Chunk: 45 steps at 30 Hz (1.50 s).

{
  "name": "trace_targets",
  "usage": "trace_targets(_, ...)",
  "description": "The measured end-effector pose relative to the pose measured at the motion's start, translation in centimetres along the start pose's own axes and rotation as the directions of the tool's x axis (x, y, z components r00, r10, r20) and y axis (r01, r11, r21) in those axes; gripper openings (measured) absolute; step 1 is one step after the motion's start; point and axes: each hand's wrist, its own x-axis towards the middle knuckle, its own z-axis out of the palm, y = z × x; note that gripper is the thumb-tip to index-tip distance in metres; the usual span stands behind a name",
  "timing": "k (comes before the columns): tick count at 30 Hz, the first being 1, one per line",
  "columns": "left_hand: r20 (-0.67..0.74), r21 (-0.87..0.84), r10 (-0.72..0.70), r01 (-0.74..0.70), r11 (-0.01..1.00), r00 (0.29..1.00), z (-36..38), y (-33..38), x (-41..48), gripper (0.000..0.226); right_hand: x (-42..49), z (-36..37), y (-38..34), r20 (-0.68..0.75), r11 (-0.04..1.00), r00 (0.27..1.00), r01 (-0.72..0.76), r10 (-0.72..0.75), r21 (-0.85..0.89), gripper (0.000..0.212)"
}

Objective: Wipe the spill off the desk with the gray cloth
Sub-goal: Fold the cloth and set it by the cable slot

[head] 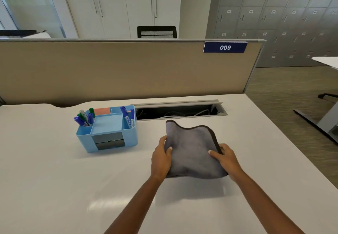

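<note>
A gray cloth (pixel 192 147) with a dark hem is held a little above the white desk (pixel 54 179), right of centre, and casts a shadow below itself. My left hand (pixel 161 158) grips its left edge with the thumb on top. My right hand (pixel 225 160) grips its right edge the same way. The far edge of the cloth curls upward. No spill shows on the desk surface in this view.
A light blue desk organizer (pixel 107 133) with several markers and sticky notes stands left of the cloth. Behind the cloth lies an open cable tray (pixel 179 112). A beige partition (pixel 118 69) labelled 009 closes the desk's far side. The desk's right edge drops to carpeted floor.
</note>
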Motion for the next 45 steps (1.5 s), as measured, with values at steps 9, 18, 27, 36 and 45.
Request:
trace_targets(9,0.1,-0.11,-0.055,0.066,0.992,0.993,5.1,0.7,6.5,0.056,6.0,-2.5,-0.8,-0.129,0.983,0.979,0.146,-0.16,-0.115,0.05)
trace_targets(18,0.051,-0.221,-0.133,0.141,0.965,0.99,8.0,0.8,11.0,0.038,10.8,-2.2,-0.5,-0.229,0.924,0.912,0.279,-0.34,-0.263,0.024)
trace_targets(27,0.161,-0.098,-0.106,0.122,0.988,0.981,9.4,0.2,12.2,0.058,13.5,-2.1,1.3,-0.236,0.941,0.935,0.197,-0.265,-0.275,0.037)
trace_targets(36,0.11,0.296,-0.065,0.029,0.955,0.992,11.5,-0.6,11.6,0.044,14.7,-2.4,2.4,-0.158,0.891,0.962,0.134,-0.222,-0.434,0.043)
trace_targets(45,0.155,0.459,-0.029,-0.046,0.887,0.988,11.1,-1.8,11.3,0.048,13.8,-1.7,2.8,-0.202,0.772,0.964,0.006,-0.174,-0.636,0.043)
